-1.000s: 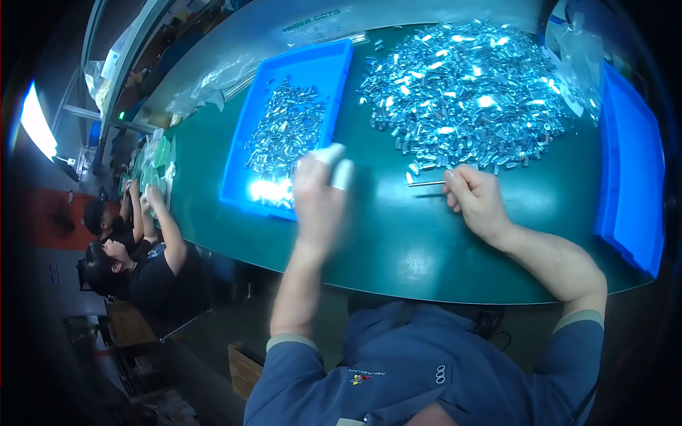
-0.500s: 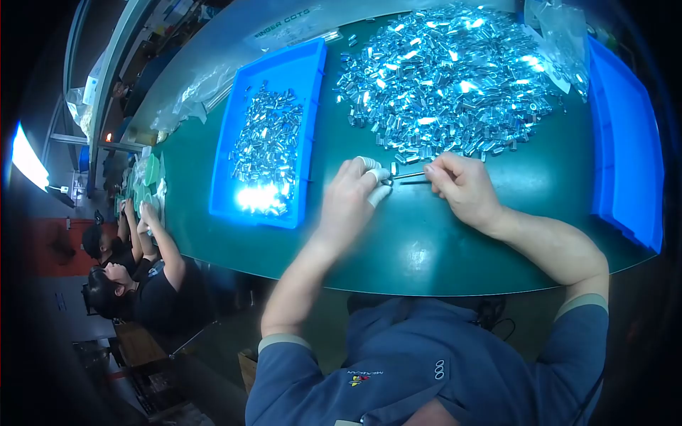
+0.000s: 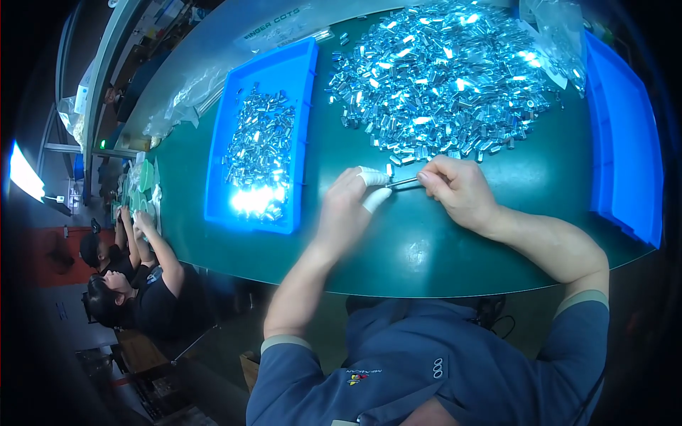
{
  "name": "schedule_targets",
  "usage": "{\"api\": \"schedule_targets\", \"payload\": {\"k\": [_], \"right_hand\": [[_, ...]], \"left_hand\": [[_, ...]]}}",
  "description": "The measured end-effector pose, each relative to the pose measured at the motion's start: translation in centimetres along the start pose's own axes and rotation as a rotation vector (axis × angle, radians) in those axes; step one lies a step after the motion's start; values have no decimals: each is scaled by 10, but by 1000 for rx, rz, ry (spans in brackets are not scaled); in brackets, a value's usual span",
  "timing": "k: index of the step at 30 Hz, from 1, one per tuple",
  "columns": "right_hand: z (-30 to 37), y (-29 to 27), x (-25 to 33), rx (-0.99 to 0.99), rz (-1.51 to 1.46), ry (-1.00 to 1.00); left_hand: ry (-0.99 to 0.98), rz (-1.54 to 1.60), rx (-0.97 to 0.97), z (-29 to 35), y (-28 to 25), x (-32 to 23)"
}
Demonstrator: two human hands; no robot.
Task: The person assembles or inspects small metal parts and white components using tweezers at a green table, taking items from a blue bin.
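My left hand (image 3: 347,207), with white finger cots on its fingertips, pinches a small shiny metal piece (image 3: 388,184), mostly hidden by the fingers. My right hand (image 3: 460,192) grips a slim metal tool (image 3: 407,183) between thumb and fingers. The tool's tip points left and meets the piece at my left fingertips. Just beyond them, a loose metal piece (image 3: 389,170) lies on the green tabletop (image 3: 419,263). A large pile of similar short metal pieces (image 3: 440,85) spreads over the table ahead of both hands.
On the left, a blue tray (image 3: 304,135) holds many metal pieces. Another blue tray (image 3: 625,142) stands at the right edge. Clear plastic bags (image 3: 558,35) lie at the back right. Two other people work far left; one wears a dark shirt (image 3: 160,302).
My right hand has shifted slightly left, bringing the tool in line with the piece at my left fingertips. The view has moved a little, and my left hand stays nearly in place.
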State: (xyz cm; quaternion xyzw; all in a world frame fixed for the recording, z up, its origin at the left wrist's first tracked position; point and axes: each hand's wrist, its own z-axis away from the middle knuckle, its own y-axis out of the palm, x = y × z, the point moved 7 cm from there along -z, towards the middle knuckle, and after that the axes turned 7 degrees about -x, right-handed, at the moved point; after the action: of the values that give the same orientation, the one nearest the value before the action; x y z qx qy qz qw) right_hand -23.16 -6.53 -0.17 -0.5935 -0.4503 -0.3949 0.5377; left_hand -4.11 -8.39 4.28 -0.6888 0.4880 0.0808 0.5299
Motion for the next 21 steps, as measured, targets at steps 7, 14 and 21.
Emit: {"api": "schedule_targets", "payload": {"k": [7, 14, 21], "right_hand": [[7, 8, 29, -23, 109, -277], [17, 8, 17, 25, 147, -157], [16, 14, 16, 101, 135, -124]], "left_hand": [[184, -137, 24, 10, -5, -10], [209, -59, -25, 17, 2, -13], [200, 23, -8, 17, 5, -18]]}}
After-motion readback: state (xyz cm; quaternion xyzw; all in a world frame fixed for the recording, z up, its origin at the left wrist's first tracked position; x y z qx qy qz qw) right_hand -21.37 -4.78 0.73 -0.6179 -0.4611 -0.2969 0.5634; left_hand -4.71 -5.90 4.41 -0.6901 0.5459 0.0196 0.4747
